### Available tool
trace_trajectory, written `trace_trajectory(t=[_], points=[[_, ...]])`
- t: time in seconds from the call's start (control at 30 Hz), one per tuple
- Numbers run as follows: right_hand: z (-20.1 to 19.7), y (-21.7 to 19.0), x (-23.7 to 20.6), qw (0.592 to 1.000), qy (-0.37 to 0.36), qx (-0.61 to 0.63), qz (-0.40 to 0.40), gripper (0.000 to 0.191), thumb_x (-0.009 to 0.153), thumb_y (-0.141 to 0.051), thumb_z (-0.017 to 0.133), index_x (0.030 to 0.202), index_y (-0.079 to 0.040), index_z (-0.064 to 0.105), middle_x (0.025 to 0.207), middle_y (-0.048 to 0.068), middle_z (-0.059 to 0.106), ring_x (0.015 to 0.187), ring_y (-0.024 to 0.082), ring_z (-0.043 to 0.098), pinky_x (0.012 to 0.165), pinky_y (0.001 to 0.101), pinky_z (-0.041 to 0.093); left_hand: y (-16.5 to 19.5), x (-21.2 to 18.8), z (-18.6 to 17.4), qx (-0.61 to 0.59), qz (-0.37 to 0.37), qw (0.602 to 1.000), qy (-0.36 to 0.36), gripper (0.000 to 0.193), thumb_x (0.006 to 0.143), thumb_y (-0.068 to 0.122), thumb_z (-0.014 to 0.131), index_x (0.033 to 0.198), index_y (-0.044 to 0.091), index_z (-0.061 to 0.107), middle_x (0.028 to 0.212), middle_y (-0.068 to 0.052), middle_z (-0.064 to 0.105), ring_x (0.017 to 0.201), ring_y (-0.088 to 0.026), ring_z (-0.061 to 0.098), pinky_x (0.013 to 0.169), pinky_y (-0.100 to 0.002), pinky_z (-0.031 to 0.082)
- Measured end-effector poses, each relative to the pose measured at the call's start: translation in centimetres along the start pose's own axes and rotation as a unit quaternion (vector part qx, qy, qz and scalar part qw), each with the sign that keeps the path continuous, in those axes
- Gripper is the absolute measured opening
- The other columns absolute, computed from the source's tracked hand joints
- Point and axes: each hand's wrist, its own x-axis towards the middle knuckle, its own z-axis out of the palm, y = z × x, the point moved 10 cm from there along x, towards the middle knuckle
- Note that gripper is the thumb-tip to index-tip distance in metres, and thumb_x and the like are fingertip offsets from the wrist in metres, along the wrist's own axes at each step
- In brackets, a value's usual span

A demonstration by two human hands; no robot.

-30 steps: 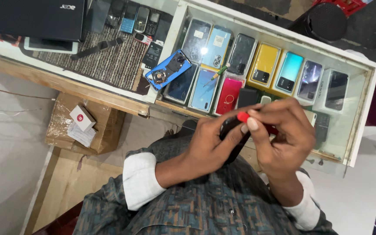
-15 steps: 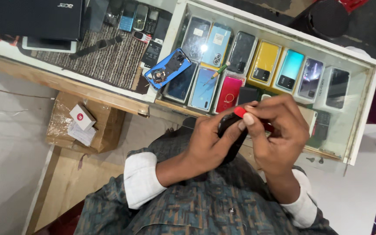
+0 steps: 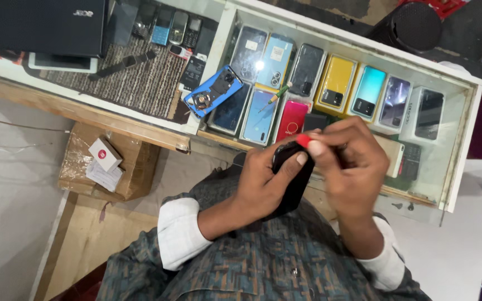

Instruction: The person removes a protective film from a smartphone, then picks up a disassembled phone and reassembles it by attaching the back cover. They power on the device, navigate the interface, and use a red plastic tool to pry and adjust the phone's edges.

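left hand (image 3: pixel 266 178) grips black phone (image 3: pixel 292 181); right hand (image 3: pixel 347 161) pinches red tool (image 3: pixel 303 140).

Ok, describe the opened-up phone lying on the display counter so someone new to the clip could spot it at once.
Start at the white-framed glass display counter with its row of phones under the glass. At the row's left end, beside the striped mat, the opened phone lies on top of the glass at a slant. Its bright blue frame and exposed dark insides set it apart; the others sit straight and closed.
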Motion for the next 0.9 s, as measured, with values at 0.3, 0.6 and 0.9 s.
trace_trajectory(t=[0.3, 0.6, 0.9], points=[[-2.7, 2.0, -1.2, 0.940, 0.042, 0.336, 0.042, 0.011, 0.110, -0.004, 0.067, 0.106, 0.006, 0.064, 0.099, 0.014, 0.060, 0.068, 0.014, 0.054, 0.061, 0.0241, 0.043, -1.3, -0.5, 2.1, -0.319, -0.106, 0.936, -0.107, 0.049, 0.112, 0.022, 0.053, 0.149, -0.009, 0.052, 0.132, -0.020, 0.070, 0.114, -0.026, 0.073, 0.100, -0.036, 0.059], [-2.3, -2.2, -1.8, 0.995, 0.083, 0.051, 0.018, 0.011, 0.103, 0.000, 0.073, 0.104, 0.008, 0.066, 0.107, 0.012, 0.062, 0.081, 0.011, 0.064, 0.069, 0.0210, 0.053, -1.5, -1.1, 2.5, -0.330, -0.127, 0.929, -0.108, 0.046, 0.112, 0.023, 0.054, 0.148, -0.005, 0.054, 0.127, -0.016, 0.071, 0.112, -0.023, 0.072, 0.097, -0.034, 0.058], [1.3, -6.2, -0.8, 0.975, -0.002, -0.205, -0.080, 0.013, 0.091, 0.001, 0.081, 0.102, 0.002, 0.073, 0.099, 0.010, 0.066, 0.084, 0.013, 0.063, 0.066, 0.0202, 0.049, 2.0, -1.0, 0.8, -0.043, 0.043, 0.997, -0.052, 0.035, 0.114, 0.018, 0.056, 0.144, 0.001, 0.059, 0.126, -0.009, 0.074, 0.116, -0.007, 0.069, 0.101, -0.026, 0.057]])
